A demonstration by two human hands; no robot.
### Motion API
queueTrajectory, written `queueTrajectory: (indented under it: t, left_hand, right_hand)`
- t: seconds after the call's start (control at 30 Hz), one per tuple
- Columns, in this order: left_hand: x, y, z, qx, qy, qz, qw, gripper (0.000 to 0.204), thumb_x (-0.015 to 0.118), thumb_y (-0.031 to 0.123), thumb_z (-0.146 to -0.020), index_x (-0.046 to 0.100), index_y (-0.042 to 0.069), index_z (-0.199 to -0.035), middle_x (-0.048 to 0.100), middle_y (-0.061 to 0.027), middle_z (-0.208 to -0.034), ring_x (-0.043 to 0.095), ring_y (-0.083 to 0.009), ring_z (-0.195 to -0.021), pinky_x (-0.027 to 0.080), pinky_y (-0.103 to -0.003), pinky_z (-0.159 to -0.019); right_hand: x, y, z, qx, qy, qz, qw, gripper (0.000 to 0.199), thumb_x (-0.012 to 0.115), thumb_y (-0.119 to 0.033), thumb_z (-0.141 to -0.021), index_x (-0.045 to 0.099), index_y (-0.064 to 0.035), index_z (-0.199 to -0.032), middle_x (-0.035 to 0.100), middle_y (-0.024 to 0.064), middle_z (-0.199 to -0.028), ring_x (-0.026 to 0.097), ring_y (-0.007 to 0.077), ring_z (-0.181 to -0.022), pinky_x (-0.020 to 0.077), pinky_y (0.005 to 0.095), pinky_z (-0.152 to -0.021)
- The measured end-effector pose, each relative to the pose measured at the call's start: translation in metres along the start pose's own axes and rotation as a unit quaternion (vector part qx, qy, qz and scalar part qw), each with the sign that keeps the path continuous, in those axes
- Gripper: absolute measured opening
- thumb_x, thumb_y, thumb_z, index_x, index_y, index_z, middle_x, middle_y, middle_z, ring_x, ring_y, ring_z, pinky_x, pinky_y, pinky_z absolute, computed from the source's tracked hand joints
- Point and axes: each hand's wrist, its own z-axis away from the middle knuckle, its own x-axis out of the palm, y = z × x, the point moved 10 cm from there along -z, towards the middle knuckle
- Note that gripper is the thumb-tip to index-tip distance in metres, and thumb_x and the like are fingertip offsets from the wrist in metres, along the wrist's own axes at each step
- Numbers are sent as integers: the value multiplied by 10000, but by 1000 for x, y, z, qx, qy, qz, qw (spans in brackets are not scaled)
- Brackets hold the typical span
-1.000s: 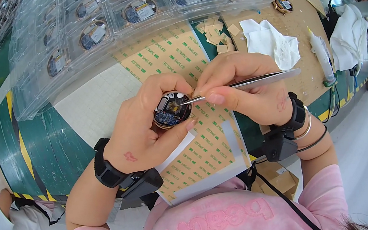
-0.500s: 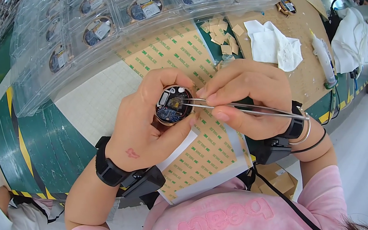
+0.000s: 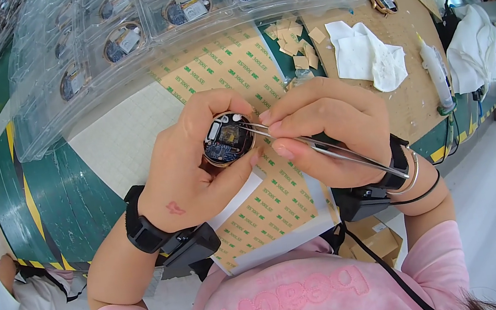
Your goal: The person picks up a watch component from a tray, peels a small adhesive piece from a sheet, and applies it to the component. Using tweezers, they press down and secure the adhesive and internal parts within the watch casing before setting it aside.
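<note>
Between the thumb and fingers of my left hand is a round watch-like case, its open face showing a dark circuit board and small white parts. My right hand pinches metal tweezers. Their tips meet the upper right of the board, near a white part; I cannot make out anything between them. Both hands are above a tan adhesive sheet printed in green, which lies beside a pale gridded sheet.
Clear plastic trays with several similar round units stand at the back. Small tan squares, a white cloth, a glue syringe and another round unit lie to the right. A cardboard box sits below the table edge.
The tweezer tips have moved up across the board toward its upper right, and the tweezers slant more steeply. The case has shifted slightly left in my left hand.
</note>
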Motion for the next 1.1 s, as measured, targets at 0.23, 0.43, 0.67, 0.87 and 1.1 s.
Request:
queueTrajectory:
  t: [0.23,0.43,0.67,0.87,1.1]
  left_hand:
    - [5,-4,-1,-10,-3,21,1000,419,675,2,-765,486,62,-1135,620,-80,-955,660,-158,-758,510,-258,-608]
    - [8,1,-6,-5,-22,-38,999,413,679,9,-764,491,60,-1129,613,-93,-958,658,-193,-784,507,-274,-639]
    - [12,1,-7,-14,-34,-46,998,410,685,24,-763,496,62,-1125,597,-100,-983,647,-234,-788,503,-292,-673]
    - [18,2,-7,-33,-49,-31,998,418,686,13,-775,477,28,-1136,546,-34,-985,527,-85,-843,428,-221,-732]
    - [19,3,-8,-12,-38,-28,999,411,691,26,-761,502,62,-1124,593,-88,-988,638,-238,-815,498,-294,-694]
  right_hand:
    - [3,-6,7,-8,-26,72,997,155,725,-17,-750,637,-15,-878,669,130,-889,672,213,-731,534,282,-617]
    - [-4,12,5,50,-25,-13,998,120,702,-15,-777,635,-4,-877,662,131,-886,664,197,-754,520,263,-650]
    - [4,49,23,272,-29,-213,938,48,648,-46,-863,647,-2,-883,658,107,-899,633,141,-809,493,255,-699]
    - [0,50,24,274,-20,-232,933,60,644,-65,-877,654,-6,-885,663,101,-896,620,135,-790,483,261,-682]
    - [-7,47,22,231,-44,-155,959,66,646,-74,-876,662,-11,-879,671,96,-866,615,136,-770,475,261,-669]
